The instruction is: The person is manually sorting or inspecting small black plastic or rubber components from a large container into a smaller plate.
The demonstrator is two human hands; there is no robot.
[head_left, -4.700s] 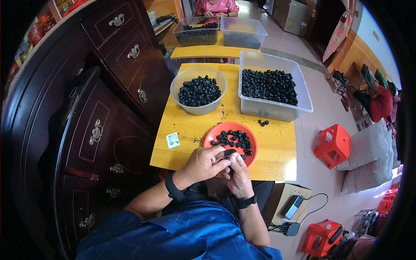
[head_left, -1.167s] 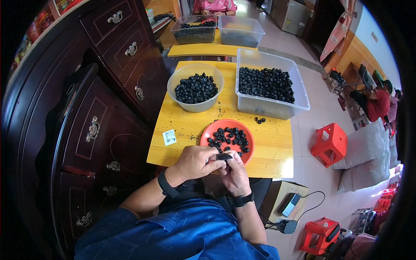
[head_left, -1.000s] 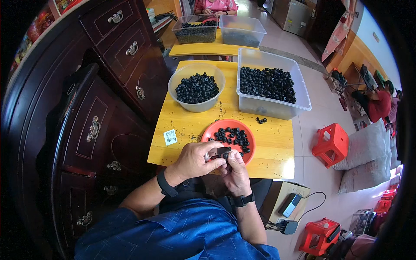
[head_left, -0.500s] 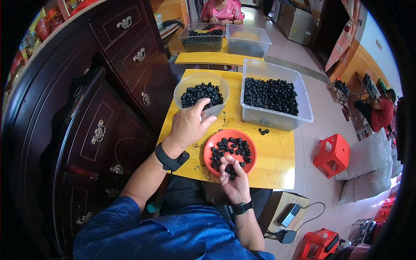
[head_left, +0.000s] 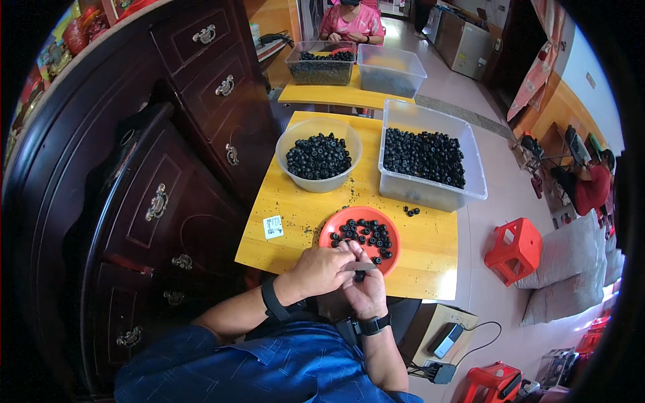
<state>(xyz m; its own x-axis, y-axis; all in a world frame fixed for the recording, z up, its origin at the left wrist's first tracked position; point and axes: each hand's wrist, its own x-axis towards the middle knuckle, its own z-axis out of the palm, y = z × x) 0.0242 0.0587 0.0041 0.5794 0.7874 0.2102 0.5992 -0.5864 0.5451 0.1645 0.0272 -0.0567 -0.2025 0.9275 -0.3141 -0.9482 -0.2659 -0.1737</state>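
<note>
My left hand (head_left: pixel 312 274) is closed on a flat grey blade (head_left: pixel 363 266), which lies across the fingers of my right hand. My right hand (head_left: pixel 367 295) is palm up with curled fingers around small black ring-like parts (head_left: pixel 359 276), partly hidden by the blade. Both hands meet over the near edge of a red plate (head_left: pixel 394 232). Loose black parts (head_left: pixel 378 243) of the same sort lie in the plate.
Beyond the plate stand a round clear tub (head_left: pixel 321 186) and a rectangular clear bin (head_left: pixel 430 197), both holding black parts. A white label (head_left: pixel 273 227) lies on the yellow table (head_left: pixel 430 269). Dark drawers (head_left: pixel 181 201) border the left. Another person (head_left: pixel 353 27) sits at the far table.
My left hand has come back from the round tub to my right hand, bringing the grey blade. The white label on the table is now uncovered. My right hand stays by the plate.
</note>
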